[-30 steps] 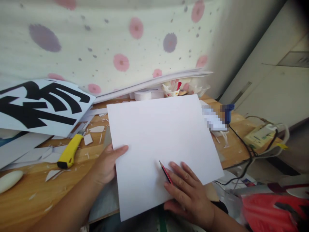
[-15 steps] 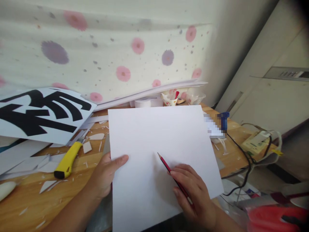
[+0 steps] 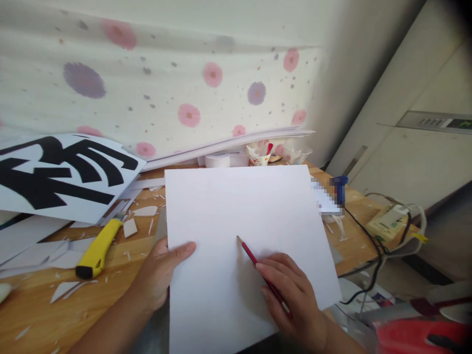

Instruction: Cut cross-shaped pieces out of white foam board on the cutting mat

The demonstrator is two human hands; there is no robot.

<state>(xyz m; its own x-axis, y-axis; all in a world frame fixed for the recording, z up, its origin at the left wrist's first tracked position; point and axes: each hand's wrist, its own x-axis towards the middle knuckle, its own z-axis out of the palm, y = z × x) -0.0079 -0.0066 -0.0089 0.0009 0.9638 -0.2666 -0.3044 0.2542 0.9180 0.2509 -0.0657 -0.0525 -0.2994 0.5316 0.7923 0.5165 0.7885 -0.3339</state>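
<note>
A blank white sheet (image 3: pixel 236 206), stiff-looking, fills the middle of the view, slightly tilted. My left hand (image 3: pixel 164 270) grips its left edge, thumb on top and the other fingers hidden beneath. A dark red and black pencil (image 3: pixel 249 251) is held in my right hand (image 3: pixel 291 295), over the lower right part of the sheet. Its sharpened tip points up and left near the sheet's centre; whether it touches the surface I cannot tell. No marks show on the sheet.
Left on the wooden table (image 3: pixel 121 265) lie a yellow cutter (image 3: pixel 98 250), white scraps and a board with black shapes (image 3: pixel 73 172). Behind the sheet stands a paper cup (image 3: pixel 259 155). At right are a blue tool (image 3: pixel 339 189), cables and a power strip (image 3: pixel 389 222).
The pencil tip has shifted slightly left and down over the sheet with my right hand. My left hand keeps its grip. The view has moved a little.
</note>
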